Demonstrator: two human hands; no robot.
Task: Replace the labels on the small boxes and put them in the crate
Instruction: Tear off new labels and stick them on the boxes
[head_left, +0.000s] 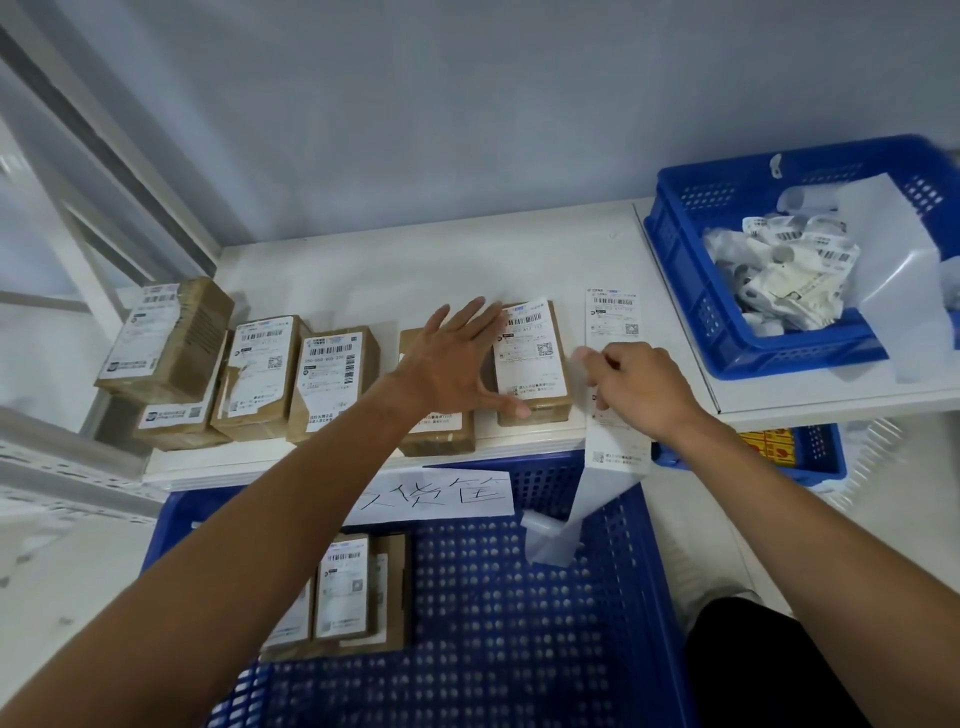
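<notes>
White shelving against a pale grey wall fills our view, with a big blue crate (519, 649) below its front edge. Well to the left of our left hand (457, 364) sits a stack of 2 boxes (171, 343). Between that stack and the hand, 2 more labelled boxes (262, 374) lie side by side, with the labels peeling at their lower corners. Under our left forearm, at the crate's left side, at least 2 finished boxes (343, 587) lie label up.

Our left hand is spread out, fingers straight, grasping nothing. Its palm covers a half-hidden box (441, 421), though we cannot tell whether it presses or hovers. Below the hand, a handwritten paper sign (431, 499) hangs on the crate's far rim. Fingertips and thumb reach onto the left edge of the newly labelled box (530, 358), which sits just right of the hand.

Just beyond that box lies the label strip (613, 322). Our right hand (644, 389) is curled on it, pinching it between thumb and fingers. The strip runs under the hand, over the shelf edge, and dangles into the crate.

Up and to the right of our right hand, a second blue crate (685, 291) holds crumpled old labels (779, 270) and backing paper. Below and to the right of that hand sits a small blue basket (821, 452).
</notes>
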